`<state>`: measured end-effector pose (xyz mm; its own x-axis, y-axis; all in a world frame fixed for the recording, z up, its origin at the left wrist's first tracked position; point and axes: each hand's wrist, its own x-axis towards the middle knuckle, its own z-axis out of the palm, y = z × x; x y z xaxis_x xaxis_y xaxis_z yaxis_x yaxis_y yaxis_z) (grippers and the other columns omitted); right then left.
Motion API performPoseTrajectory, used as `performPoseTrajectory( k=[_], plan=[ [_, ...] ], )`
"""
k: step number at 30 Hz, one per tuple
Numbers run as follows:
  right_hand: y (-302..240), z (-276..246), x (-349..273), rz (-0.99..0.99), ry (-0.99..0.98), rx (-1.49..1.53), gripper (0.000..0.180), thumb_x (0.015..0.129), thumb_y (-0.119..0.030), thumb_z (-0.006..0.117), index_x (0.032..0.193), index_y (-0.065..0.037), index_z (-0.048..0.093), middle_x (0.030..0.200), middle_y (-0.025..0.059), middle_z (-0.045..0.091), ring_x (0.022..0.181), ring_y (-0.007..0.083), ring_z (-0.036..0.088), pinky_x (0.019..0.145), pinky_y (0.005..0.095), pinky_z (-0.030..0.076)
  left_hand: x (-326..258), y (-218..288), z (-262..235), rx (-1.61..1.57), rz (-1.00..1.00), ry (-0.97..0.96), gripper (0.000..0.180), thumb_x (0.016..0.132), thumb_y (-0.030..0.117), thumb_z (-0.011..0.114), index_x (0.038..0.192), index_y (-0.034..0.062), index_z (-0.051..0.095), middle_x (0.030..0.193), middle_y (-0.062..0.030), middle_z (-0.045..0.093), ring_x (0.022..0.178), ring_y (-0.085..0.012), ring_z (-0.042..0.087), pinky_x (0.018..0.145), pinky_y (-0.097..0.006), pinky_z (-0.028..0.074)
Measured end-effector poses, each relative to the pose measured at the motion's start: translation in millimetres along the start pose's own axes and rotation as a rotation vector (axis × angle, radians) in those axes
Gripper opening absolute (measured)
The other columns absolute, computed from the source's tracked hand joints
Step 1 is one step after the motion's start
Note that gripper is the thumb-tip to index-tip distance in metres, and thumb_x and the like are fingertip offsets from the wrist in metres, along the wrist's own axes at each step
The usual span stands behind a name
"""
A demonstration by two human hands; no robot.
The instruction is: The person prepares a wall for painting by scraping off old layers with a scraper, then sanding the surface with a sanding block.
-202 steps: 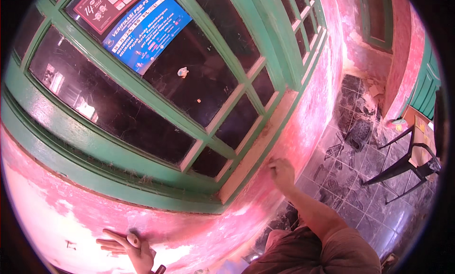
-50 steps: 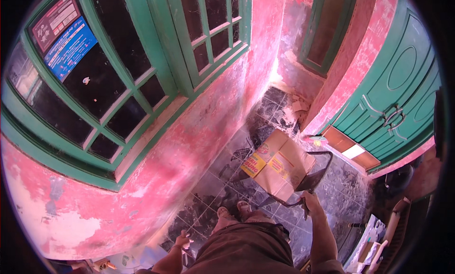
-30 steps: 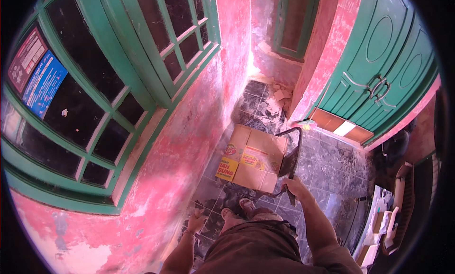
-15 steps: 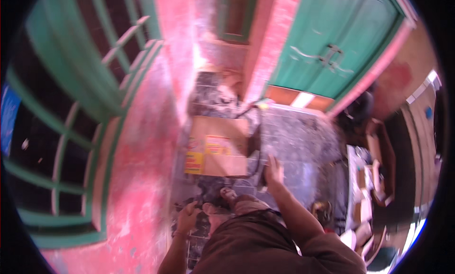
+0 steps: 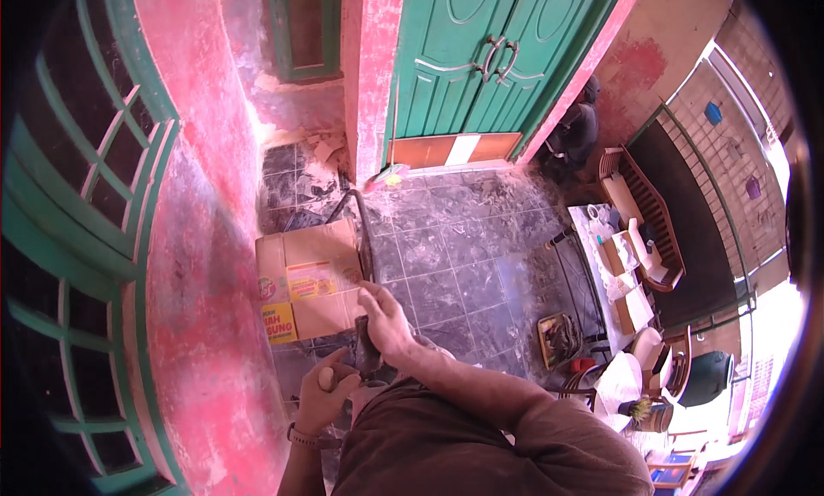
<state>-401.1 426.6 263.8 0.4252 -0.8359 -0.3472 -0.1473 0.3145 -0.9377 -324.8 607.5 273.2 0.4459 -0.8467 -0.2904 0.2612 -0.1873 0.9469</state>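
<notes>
My right hand (image 5: 390, 326) reaches out past my body, fingers bent around a dark oblong thing (image 5: 368, 346) whose kind I cannot make out. Just left of it and lower, my left hand (image 5: 323, 396) is closed with curled fingers. A small pale rounded spot shows at its fingertips; whether it is a held thing or a thumb tip, I cannot tell. A dark band circles my left wrist. Beyond both hands a brown cardboard box (image 5: 322, 238) with yellow printed patches lies on the tiled floor. A black curved tube (image 5: 362, 217) arches along its right side.
A pink wall (image 5: 206, 324) with green-framed windows runs along my left. Green double doors (image 5: 463, 58) stand ahead. On the right are a cluttered table (image 5: 592, 238), a wooden bench (image 5: 661, 221) and a tray (image 5: 558, 340) on the dusty tiled floor (image 5: 463, 273).
My view has turned to the right, so the box, wall and doors sit farther left. My hands are closer together, the right one still holding the dark thing.
</notes>
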Motion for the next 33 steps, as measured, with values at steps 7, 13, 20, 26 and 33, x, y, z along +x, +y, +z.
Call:
performPoseTrajectory(
  k=[7, 13, 20, 26, 33],
  plan=[
    [-24, -28, 16, -0.155, -0.177, -0.089, 0.043, 0.109, -0.028, 0.056, 0.143, -0.001, 0.057, 0.115, 0.0086, 0.067, 0.106, 0.0143, 0.061, 0.094, 0.0292, 0.049, 43, 43, 58, 0.338, 0.145, 0.103, 0.04, 0.092, 0.01, 0.077, 0.127, -0.0034, 0.066, 0.104, -0.013, 0.076, 0.094, -0.0164, 0.071, 0.085, -0.031, 0.056],
    [-67, -109, 66, 0.111, -0.583, 0.568, 0.024, 0.106, -0.01, 0.059, 0.127, 0.0, 0.066, 0.12, 0.0076, 0.07, 0.113, 0.0132, 0.063, 0.1, 0.031, 0.051, 93, 80, 115, 0.398, 0.114, 0.256, 0.036, 0.093, 0.014, 0.077, 0.123, -0.0034, 0.067, 0.103, -0.0148, 0.075, 0.096, -0.0163, 0.069, 0.086, -0.032, 0.055],
    [-107, -254, 141, 0.015, -0.439, 0.57, 0.021, 0.1, -0.005, 0.07, 0.12, 0.001, 0.068, 0.113, 0.0078, 0.074, 0.104, 0.0138, 0.067, 0.094, 0.0311, 0.054, 207, 100, 229, 0.258, 0.037, -0.003, 0.033, 0.099, 0.01, 0.072, 0.126, -0.0075, 0.066, 0.106, -0.0052, 0.074, 0.095, -0.0063, 0.063, 0.084, -0.026, 0.053],
    [-123, -388, 153, -0.081, -0.009, 0.654, 0.019, 0.102, -0.009, 0.069, 0.118, 0.001, 0.067, 0.109, 0.0066, 0.074, 0.097, 0.0116, 0.068, 0.087, 0.0302, 0.056, 300, 106, 345, 0.047, 0.002, -0.338, 0.02, 0.105, 0.008, 0.062, 0.121, -0.0037, 0.067, 0.108, -0.0101, 0.075, 0.069, -0.0019, 0.053, 0.061, -0.019, 0.043],
    [-83, -509, 141, -0.111, 0.509, 0.743, 0.02, 0.103, -0.017, 0.069, 0.119, -0.005, 0.069, 0.107, -0.0002, 0.073, 0.089, 0.0042, 0.062, 0.076, 0.0239, 0.05, 394, 91, 508, 0.208, -0.001, -0.858, 0.021, 0.109, 0.017, 0.058, 0.089, 0.0104, 0.056, 0.129, -0.024, 0.067, 0.083, -0.0163, 0.07, 0.054, -0.02, 0.046]
  ],
)
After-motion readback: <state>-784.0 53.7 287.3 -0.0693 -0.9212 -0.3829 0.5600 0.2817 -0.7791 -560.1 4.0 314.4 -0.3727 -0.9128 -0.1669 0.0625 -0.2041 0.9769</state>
